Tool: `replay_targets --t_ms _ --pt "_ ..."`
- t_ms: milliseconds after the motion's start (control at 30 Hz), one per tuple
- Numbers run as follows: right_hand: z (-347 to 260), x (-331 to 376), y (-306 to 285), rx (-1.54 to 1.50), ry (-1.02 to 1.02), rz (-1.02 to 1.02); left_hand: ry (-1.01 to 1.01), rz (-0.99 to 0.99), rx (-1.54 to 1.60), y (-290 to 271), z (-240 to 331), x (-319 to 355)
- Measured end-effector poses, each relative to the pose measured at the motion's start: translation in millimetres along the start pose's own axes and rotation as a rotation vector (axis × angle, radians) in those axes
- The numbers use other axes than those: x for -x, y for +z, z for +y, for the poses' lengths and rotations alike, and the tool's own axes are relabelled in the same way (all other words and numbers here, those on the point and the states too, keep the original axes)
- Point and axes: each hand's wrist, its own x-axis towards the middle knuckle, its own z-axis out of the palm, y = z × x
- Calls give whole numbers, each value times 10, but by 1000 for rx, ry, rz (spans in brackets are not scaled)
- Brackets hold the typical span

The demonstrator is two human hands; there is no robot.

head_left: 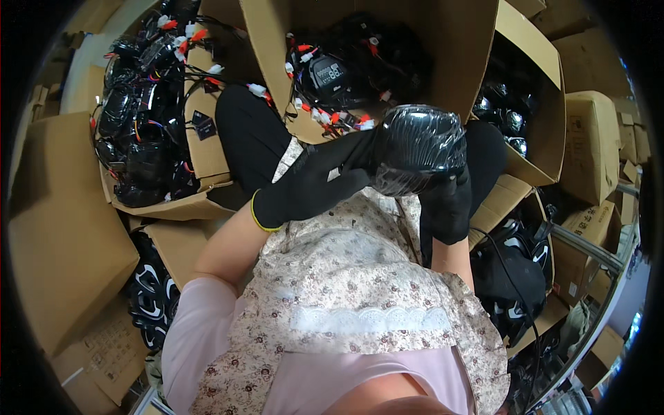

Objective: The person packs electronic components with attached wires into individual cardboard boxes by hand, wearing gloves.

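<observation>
A glossy black rounded plastic housing wrapped in clear crinkled film point(418, 149) sits just right of the frame's centre, held up above the person's lap. The left hand point(311, 187), in a black glove with a yellow cuff, reaches in from the lower left and presses its fingers against the housing's left side. The right hand point(448, 204), also black-gloved, clasps it from below.

The film looks slick, so the housing could slip between the 2 gloves and drop onto the floral apron point(353, 277).

Directly above, an open brown cardboard box point(456, 48) holds black display units with red and white wire connectors point(332, 76); a loose cable there could snag. A second such box point(200, 200) at upper left holds similar wired parts.
</observation>
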Motion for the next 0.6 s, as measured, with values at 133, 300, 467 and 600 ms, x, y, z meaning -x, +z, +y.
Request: replay_targets --t_ms 133,300,467,600 --pt "-134 44 195 -210 7 38 -78 27 206 77 -110 -64" --pt "13 180 19 17 44 52 16 198 364 210 -117 -77" --pt "45 156 98 162 3 51 50 177 334 198 -95 -17" --pt "41 143 70 128 -5 26 102 178 280 220 -41 -33"
